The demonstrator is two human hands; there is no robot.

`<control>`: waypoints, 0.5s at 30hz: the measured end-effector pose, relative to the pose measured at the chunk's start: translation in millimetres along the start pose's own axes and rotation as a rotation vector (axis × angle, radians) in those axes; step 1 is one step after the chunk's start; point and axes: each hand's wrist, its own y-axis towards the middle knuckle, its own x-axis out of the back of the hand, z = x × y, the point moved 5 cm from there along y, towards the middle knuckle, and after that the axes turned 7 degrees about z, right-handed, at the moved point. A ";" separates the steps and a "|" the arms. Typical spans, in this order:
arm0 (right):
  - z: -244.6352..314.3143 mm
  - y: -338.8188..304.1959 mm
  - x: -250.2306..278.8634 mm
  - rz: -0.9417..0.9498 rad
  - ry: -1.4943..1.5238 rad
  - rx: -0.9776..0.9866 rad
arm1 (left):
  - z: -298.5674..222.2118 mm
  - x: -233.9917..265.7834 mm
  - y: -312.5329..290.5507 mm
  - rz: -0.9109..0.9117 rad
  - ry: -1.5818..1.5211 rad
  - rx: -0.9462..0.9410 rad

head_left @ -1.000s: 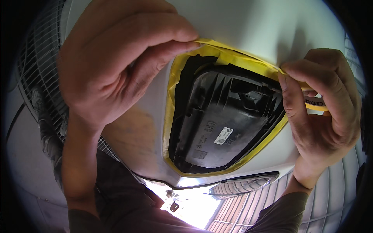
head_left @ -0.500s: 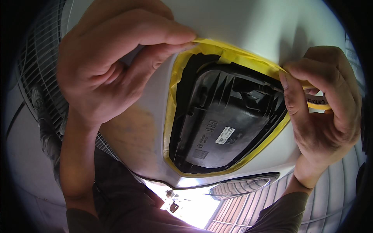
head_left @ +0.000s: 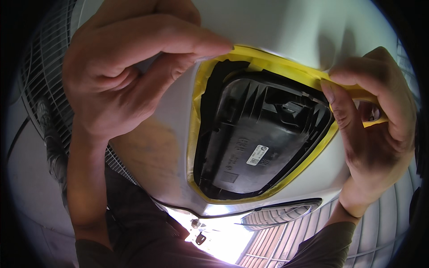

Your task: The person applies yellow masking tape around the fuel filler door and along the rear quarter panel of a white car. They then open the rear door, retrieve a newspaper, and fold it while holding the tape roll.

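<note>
From my remote seat, I see the yellow tape strip (head_left: 281, 67) between the 2 hands, its long axis following the upper edge of the black opening (head_left: 212, 94), sloping down rightward. My left hand (head_left: 127, 73) closes thumb to forefinger at the upper-left corner; pinching or pressing, I can't tell. My right hand (head_left: 397, 111), fingertips at the upper-right corner, grips the tape roll (head_left: 377, 121).

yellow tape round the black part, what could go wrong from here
The tape looks uneven along the top, so it might lift there. The roll sits in the right hand and could slip or tug the tape. The left hand has its fingertips at the tape's upper left corner, so a shift might pull it crooked.
</note>
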 end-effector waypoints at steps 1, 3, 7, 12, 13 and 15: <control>0.2 -0.8 -0.6 0.008 0.012 -0.001 | -3.0 2.1 0.2 0.059 0.053 0.017; 0.0 0.4 -0.9 0.043 0.031 0.038 | -8.6 11.9 1.8 0.202 0.162 0.008; -2.1 2.5 -0.3 0.031 0.112 0.021 | -14.9 14.7 1.8 0.287 0.252 -0.057; 3.9 3.2 -0.7 0.006 0.024 0.032 | -15.8 8.3 -3.3 0.255 0.300 -0.038; 4.3 3.5 -0.7 0.009 0.009 0.026 | -15.9 8.6 -4.2 0.251 0.308 -0.041; 5.3 3.9 -0.6 0.008 -0.019 0.018 | -18.6 10.1 -5.6 0.267 0.361 -0.082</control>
